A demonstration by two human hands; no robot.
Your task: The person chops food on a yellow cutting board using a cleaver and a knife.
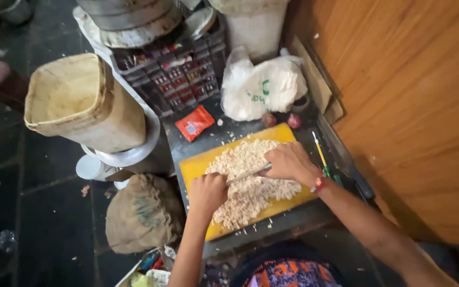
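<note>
A yellow cutting board point(194, 166) lies on a dark metal counter and carries a wide heap of finely chopped pale pieces point(243, 183). My left hand point(206, 193) is closed around the handle end of a knife point(248, 174) whose blade lies across the heap. My right hand point(288, 161) presses down on the far end of the blade, fingers curled over it. A red band circles my right wrist.
A red packet point(194, 123), a white plastic bag point(261, 87) and two small red onions point(281, 120) lie behind the board. A dark crate point(176, 79), an open sack point(78, 101), a burlap sack point(142, 212) and a wooden wall point(415, 106) surround the counter.
</note>
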